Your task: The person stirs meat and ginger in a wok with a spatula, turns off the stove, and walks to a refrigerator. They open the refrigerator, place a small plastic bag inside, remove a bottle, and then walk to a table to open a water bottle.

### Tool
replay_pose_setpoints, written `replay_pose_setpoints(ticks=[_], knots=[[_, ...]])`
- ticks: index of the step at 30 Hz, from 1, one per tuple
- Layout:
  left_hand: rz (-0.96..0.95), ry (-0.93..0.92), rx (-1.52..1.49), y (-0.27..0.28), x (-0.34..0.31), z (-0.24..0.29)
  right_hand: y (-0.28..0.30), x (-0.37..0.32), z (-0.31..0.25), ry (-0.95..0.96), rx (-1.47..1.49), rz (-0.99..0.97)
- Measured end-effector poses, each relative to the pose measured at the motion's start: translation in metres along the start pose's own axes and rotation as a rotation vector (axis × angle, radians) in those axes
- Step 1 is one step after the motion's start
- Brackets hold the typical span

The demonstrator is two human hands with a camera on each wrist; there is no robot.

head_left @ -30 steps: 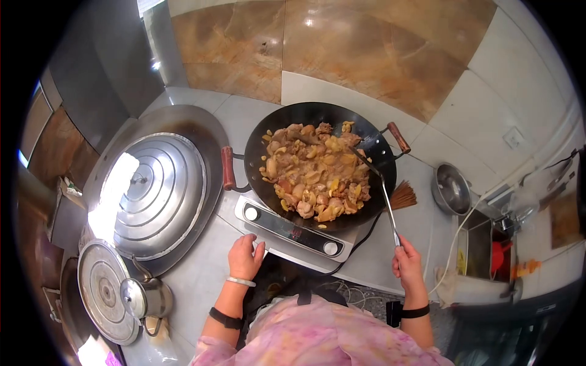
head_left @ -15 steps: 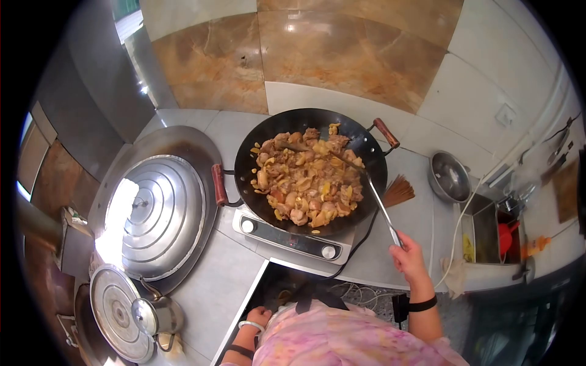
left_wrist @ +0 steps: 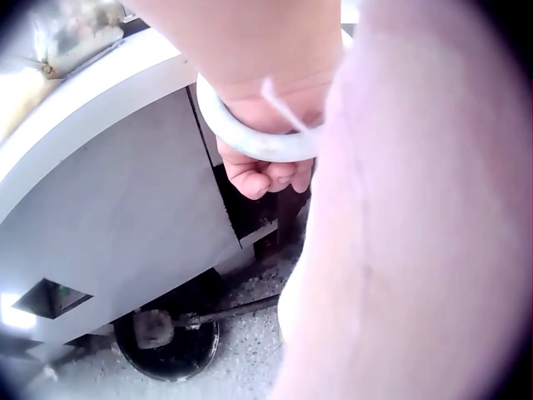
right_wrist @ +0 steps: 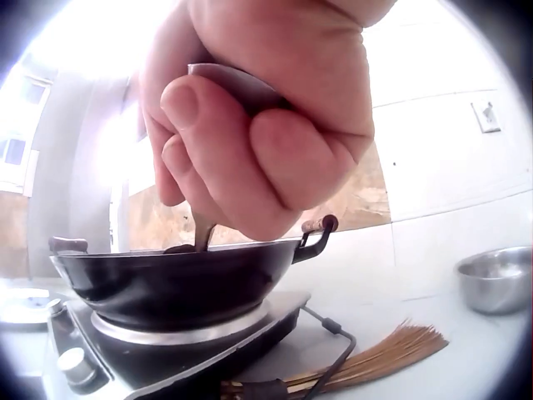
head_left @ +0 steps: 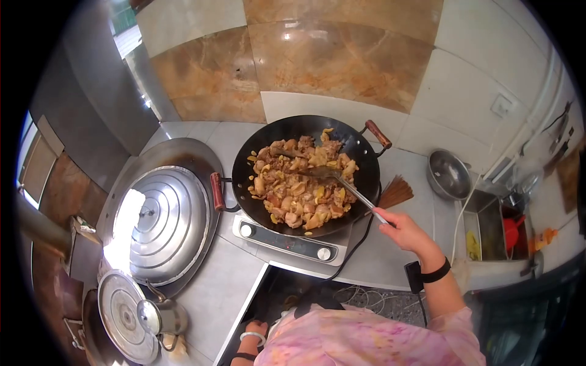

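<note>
My right hand (head_left: pixel 403 230) grips the metal handle of a wok spatula (head_left: pixel 360 194), fingers curled round it in the right wrist view. The blade lies among the chunks of meat and yellow pieces (head_left: pixel 299 204) in a black wok (head_left: pixel 360 149). Two wooden-gripped handles stick out from the wok's sides, and it sits on an induction cooker (head_left: pixel 287 243). My left hand (left_wrist: pixel 262 171) hangs low beside the body, below the counter edge, its fingers loosely curled with nothing seen in them. A pale bangle (left_wrist: pixel 258 143) circles that wrist.
Left of the wok, a large domed metal lid (head_left: pixel 168 226) covers a wide pan (head_left: pixel 204 158). A flat lid (head_left: pixel 125 314) and a metal pot (head_left: pixel 174 317) stand nearer. A straw brush (head_left: pixel 395 192), a steel bowl (head_left: pixel 448 174) and a sink (head_left: pixel 491 232) are on the right.
The left hand has dropped from beside the cooker to below the counter edge. My right hand has moved up toward the wok, and the spatula blade has shifted left and down through the food.
</note>
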State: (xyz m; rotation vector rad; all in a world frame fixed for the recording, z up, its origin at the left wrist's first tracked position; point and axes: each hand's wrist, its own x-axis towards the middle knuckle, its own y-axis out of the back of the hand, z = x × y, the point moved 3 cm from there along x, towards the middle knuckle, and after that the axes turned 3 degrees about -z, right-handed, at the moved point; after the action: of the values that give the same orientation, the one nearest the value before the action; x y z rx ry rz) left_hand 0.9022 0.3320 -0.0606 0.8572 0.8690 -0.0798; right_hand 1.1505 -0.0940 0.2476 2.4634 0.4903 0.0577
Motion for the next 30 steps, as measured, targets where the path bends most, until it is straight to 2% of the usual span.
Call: replay_pose_setpoints(ticks=[4, 9, 12, 14, 15, 17, 21, 24, 26, 30], knots=[[-0.029, 0.072, 0.049, -0.006, -0.007, -0.007, 0.006, -0.01, 0.006, 0.022, 0.032, -0.001], [0.045, 0.1, -0.044, -0.01, -0.019, 0.003, 0.02, -0.009, -0.013, -0.061, 0.224, 0.01], [0.06, 0.113, -0.07, -0.019, -0.025, 0.006, 0.027, 0.009, -0.017, -0.018, 0.213, 0.005], [0.019, 0.105, -0.063, -0.03, -0.02, -0.003, 0.027, 0.03, -0.014, -0.046, 0.199, -0.025], [-0.026, 0.093, -0.052, -0.035, -0.017, -0.005, 0.025, 0.043, -0.011, -0.117, 0.283, -0.013], [-0.003, 0.114, -0.063, -0.029, -0.03, 0.004, 0.019, 0.064, -0.009, -0.19, 0.383, 0.002], [0.037, 0.171, -0.132, -0.019, -0.041, 0.004, 0.008, 0.079, -0.016, -0.287, 0.387, 0.022], [0.025, 0.166, -0.114, -0.019, -0.042, -0.006, 0.014, 0.07, -0.008, -0.283, 0.361, -0.035], [0.026, 0.182, -0.131, -0.023, -0.039, -0.018, 0.021, 0.06, -0.001, -0.231, 0.077, -0.059], [0.032, 0.207, -0.153, -0.03, -0.034, -0.049, 0.031, 0.031, -0.027, -0.202, -0.096, -0.014]])
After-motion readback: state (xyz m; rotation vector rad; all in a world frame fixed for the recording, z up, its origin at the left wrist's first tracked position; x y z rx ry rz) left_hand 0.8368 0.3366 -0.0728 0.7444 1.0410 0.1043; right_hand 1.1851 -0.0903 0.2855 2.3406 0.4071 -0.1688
